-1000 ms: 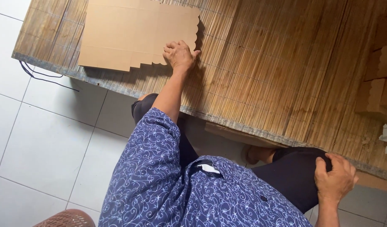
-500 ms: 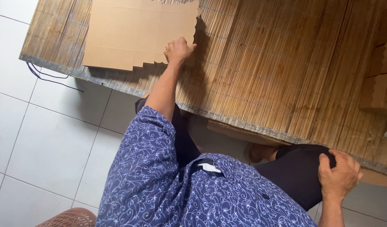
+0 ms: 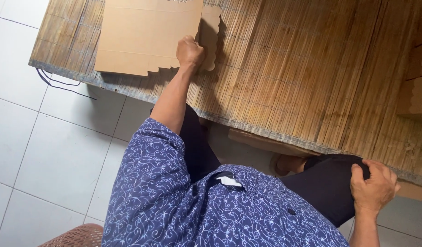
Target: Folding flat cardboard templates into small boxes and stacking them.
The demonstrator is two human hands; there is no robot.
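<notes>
Head view, left to right: white tiled floor (image 3: 50,151) with a thin dark cable (image 3: 59,84) lying along the edge of a slatted bamboo mat (image 3: 302,77). On the mat's near left corner lies a flat brown cardboard sheet (image 3: 142,36), smooth, with a stepped lower edge and a scalloped flap at its right side. Left hand (image 3: 190,51), arm stretched forward, is closed in a fist at the sheet's lower right edge, gripping it. Cardboard pieces (image 3: 414,87) lie at the far right. Right hand (image 3: 373,187) rests on a black-trousered knee (image 3: 332,183), fingers curled loosely, holding nothing else.
</notes>
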